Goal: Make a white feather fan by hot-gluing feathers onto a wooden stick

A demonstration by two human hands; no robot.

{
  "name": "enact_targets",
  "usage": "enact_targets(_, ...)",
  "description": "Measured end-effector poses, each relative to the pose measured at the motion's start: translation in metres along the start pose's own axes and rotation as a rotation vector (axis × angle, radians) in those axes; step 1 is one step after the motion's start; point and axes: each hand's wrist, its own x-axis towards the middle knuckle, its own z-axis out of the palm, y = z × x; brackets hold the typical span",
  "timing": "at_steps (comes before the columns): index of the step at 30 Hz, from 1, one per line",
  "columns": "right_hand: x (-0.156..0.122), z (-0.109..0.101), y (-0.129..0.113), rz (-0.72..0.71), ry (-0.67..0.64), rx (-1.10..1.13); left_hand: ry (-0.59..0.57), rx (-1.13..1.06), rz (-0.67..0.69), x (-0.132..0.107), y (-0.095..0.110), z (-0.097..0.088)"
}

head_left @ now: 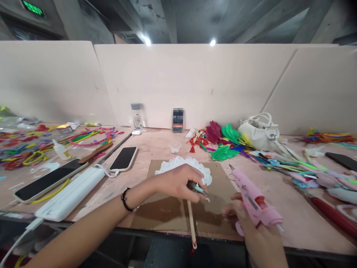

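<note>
My left hand reaches over a round white lacy-edged piece, its fingers pinched on a small pale blue-grey item whose kind I cannot make out. From under that hand a flat wooden stick runs toward me past the table's front edge, with a bit of red at its end. My right hand is wrapped round a pink hot glue gun, its nozzle pointing up and away to the left. A brown cardboard sheet lies beneath the lacy piece.
To the left lie two phones, a white power bank and a small glue bottle. Coloured feathers, a white handbag and pipe cleaners are at right. A clear bottle stands near the back board.
</note>
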Motion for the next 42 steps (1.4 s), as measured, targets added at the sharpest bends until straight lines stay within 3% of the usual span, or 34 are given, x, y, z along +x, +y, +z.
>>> enact_targets(4, -0.002, 0.019, -0.008, 0.053, 0.024, 0.046, 0.167, 0.086, 0.067, 0.002, -0.001, 0.021)
enact_targets(8, 0.003, 0.024, -0.008, 0.013, 0.016, 0.13, 0.235, 0.166, 0.14, 0.003, -0.002, 0.031)
enact_targets(17, 0.006, 0.02, 0.002, 0.018, 0.036, 0.109, 0.221, 0.166, 0.16, 0.004, 0.0, 0.033)
enact_targets(26, 0.003, 0.014, -0.001, -0.1, 0.035, -0.108, 0.25, 0.142, 0.175, 0.003, -0.005, 0.04)
enact_targets(32, 0.017, 0.003, 0.023, -0.17, -0.038, -0.274, 0.266, 0.154, 0.211, 0.004, -0.005, 0.043)
enact_targets(35, 0.021, 0.002, 0.032, -0.263, 0.012, -0.379, 0.274, 0.163, 0.224, 0.004, -0.005, 0.046)
enact_targets(38, 0.018, 0.006, 0.027, -0.323, 0.048, -0.413, 0.282, 0.191, 0.207, 0.004, -0.005, 0.048)
enact_targets(42, 0.006, 0.012, 0.009, -0.225, 0.051, -0.273, 0.321, 0.083, 0.098, 0.006, -0.002, 0.05)
